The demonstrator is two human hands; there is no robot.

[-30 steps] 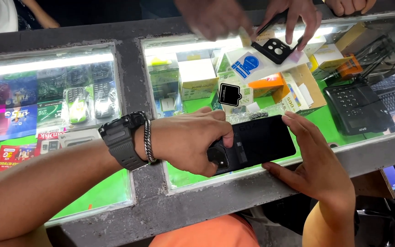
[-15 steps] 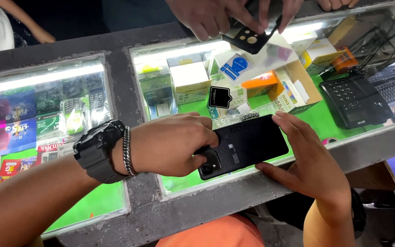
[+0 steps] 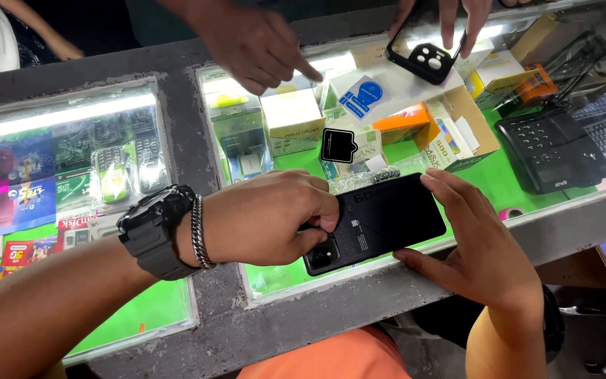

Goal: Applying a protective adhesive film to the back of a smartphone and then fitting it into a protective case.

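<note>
1. Both of the person's hands work on one black phone (image 3: pixel 380 221), which lies back side up on the glass counter (image 3: pixel 177 161) at centre frame.
2. Left hand (image 3: pixel 268 217), with a black wristwatch (image 3: pixel 152 231) and a chain bracelet (image 3: pixel 198 231) on the wrist, is curled nearly closed; its thumb and forefinger pinch at the phone's lower left end, just above the camera cluster. What sits between the fingertips is too small to tell.
3. Right hand (image 3: pixel 478 245) is spread open and grips nothing. Its fingertips press on the phone's upper right end, while the thumb braces the lower edge.
4. Relation that matters: the phone's long axis runs from lower left to upper right of the frame, slightly tilted, between the two hands. The camera end lies under the left hand and the far end under the right, so the left hand is nearer the lenses.
5. Further up the frame, another person's hand (image 3: pixel 254 42) points a finger down toward the boxes, and a second such hand (image 3: pixel 457 21) holds a black phone case (image 3: pixel 422 60) with camera cut-outs at upper right.
6. Small black screen-protector packet (image 3: pixel 338 145) rests on the glass just above the phone. Under the glass lie assorted boxes on green lining, with a black desk telephone (image 3: pixel 548 151) at right.
</note>
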